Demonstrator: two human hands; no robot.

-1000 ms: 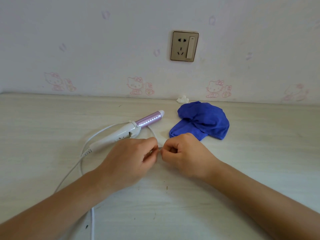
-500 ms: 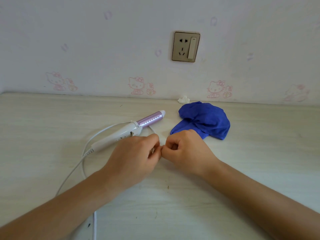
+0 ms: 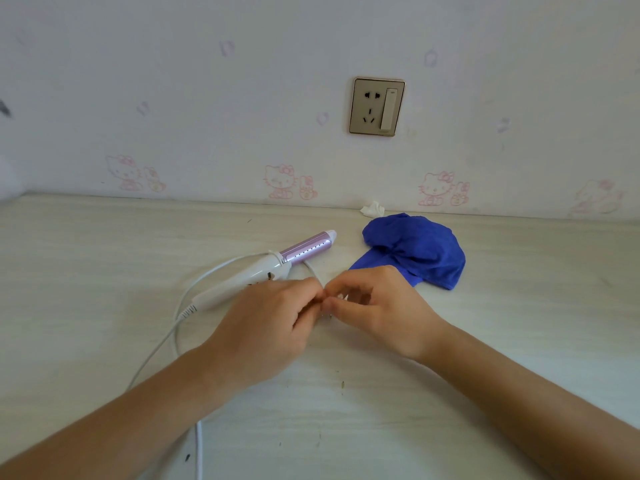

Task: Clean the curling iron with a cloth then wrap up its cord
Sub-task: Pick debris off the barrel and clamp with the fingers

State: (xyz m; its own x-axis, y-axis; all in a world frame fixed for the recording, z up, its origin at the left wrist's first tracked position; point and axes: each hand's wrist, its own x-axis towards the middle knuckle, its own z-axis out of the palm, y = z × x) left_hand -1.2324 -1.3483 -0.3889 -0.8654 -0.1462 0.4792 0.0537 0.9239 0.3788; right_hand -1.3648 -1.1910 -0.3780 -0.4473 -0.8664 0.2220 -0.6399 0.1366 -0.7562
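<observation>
Both hands meet fingertip to fingertip over the table [image 3: 104, 258]. The left hand [image 3: 266, 323] and right hand [image 3: 377, 310] each pinch the thin white cord [image 3: 313, 270] where they touch, fingers curled closed on it; what exactly sits between the tips is hidden. The iron [image 3: 263, 271] lies just beyond the left hand's knuckles, barrel pointing away to the right, cord looped once round its neck. The cloth [image 3: 415, 251] sits bunched just past the right hand, untouched.
</observation>
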